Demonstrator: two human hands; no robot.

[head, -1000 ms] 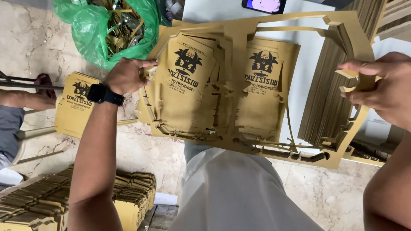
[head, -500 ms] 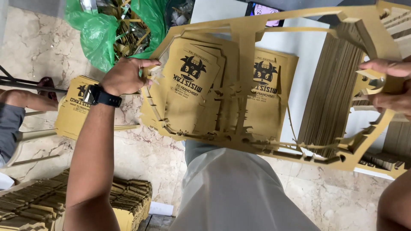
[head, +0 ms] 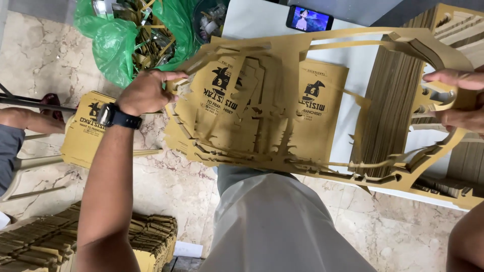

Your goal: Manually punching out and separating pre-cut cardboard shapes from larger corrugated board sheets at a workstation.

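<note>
Both hands, left hand [head: 146,93] and right hand [head: 461,100], gripping cardboard sheets [head: 282,111], green bag [head: 116,43], phone [head: 309,19], white table [head: 257,20], marble floor [head: 166,181]

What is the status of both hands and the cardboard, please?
Left hand grips die-cut cardboard sheets at left edge. Right hand holds cut-out frame end. Green waste bag behind, clear.

A stack of yellow die-cut cardboard sheets [head: 282,111] held flat, edges cut away.

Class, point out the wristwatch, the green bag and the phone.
wristwatch [head: 107,115], head view, on its dial.
green bag [head: 113,48], head view, on its left side.
phone [head: 309,19], head view, on its lit screen.
</note>
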